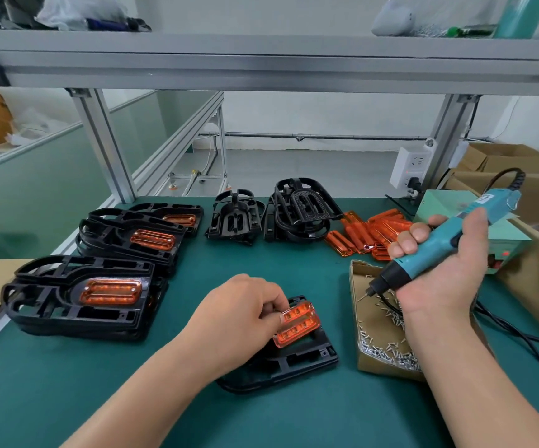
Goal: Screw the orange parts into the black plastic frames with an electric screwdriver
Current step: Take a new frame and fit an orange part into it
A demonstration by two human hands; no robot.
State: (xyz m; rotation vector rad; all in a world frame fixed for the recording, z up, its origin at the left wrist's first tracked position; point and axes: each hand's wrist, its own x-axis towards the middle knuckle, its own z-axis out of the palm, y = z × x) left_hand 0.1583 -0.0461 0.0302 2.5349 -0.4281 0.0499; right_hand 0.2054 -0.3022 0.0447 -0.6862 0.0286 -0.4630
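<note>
Beside the left hand (239,318) — its pinched orange part (300,324); right hand (446,282) grips screwdriver (436,250).

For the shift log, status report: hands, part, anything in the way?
Left hand pinching orange part onto black frame. Right hand gripping electric screwdriver, bit over screw box. Nothing blocking the frame.

left hand (239,318) pinches orange part (297,324) | right hand (442,273) grips screwdriver (439,244)
</note>
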